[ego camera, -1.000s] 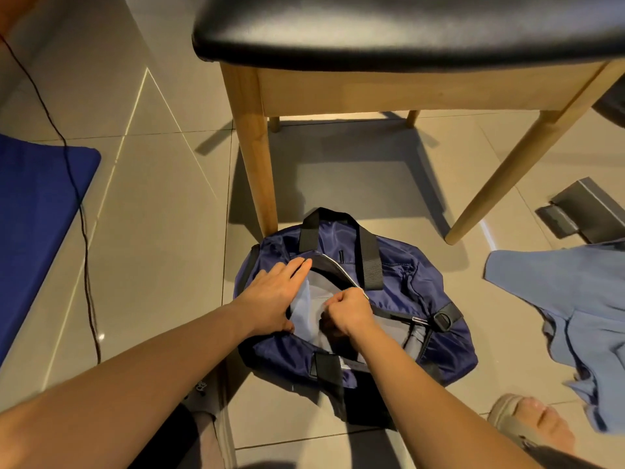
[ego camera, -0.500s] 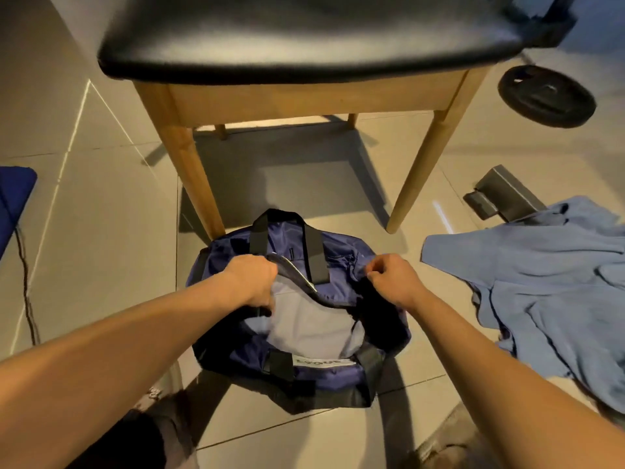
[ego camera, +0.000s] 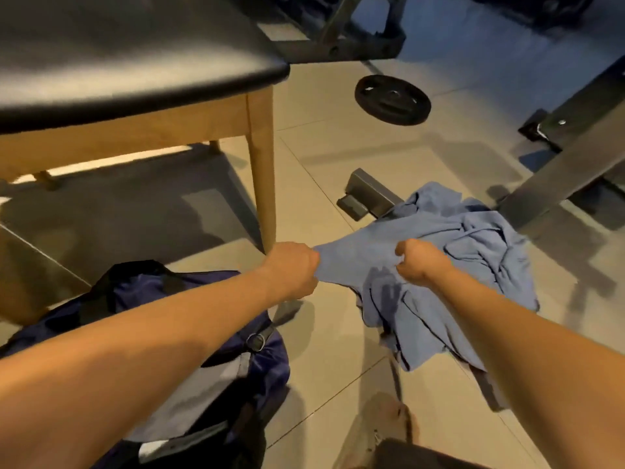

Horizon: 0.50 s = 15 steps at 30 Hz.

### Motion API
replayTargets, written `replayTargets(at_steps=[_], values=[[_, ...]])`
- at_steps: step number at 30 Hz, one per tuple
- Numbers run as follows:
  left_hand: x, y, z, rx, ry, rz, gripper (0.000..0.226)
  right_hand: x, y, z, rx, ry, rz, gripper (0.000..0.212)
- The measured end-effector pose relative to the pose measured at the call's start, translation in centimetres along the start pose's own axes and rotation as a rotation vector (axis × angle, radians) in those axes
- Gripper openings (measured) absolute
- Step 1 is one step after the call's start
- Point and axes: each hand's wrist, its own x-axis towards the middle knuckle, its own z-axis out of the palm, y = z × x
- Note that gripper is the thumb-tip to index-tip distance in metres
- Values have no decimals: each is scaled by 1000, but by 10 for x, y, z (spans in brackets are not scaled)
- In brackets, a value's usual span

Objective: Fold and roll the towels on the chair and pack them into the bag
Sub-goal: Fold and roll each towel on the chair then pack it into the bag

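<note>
the left hand is curling its fingers tight round one corner of the crumpled light blue cloth towel. the right hand is pinching the same edge a little further along, fingers bunched on a fold. the two grips are sitting apart, probably so the strip between them is pulling flat and giving a straight edge to fold from. the towel is lying on the beige tiled floor, just right of the wooden chair leg and apart from the navy nylon duffel bag at lower left, which is lying open with its grey lining showing, ready for packing. the held edge is running left to right; the rest is trailing in a heap to the right, so i cannot tell its long axis for sure.
</note>
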Motion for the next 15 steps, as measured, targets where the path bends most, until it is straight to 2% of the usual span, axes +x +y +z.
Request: replayTargets(at_steps=[5,8,11,12,15], values=[[90,35,48,-382,-55,32,41,50,54,14,-104,-58,41,68],[134,59,82,-648,-74,43,51,76,69,34,-176,-155,12,77],[163,85,108,-665,-83,2,66,92,79,57,-186,-187,-29,76],[167,93,113,-628,-71,-30,64,94,82,65,-177,-202,-30,74],[166,109,113,-427,21,-80,26,90,86,82,-215,-256,8,50]])
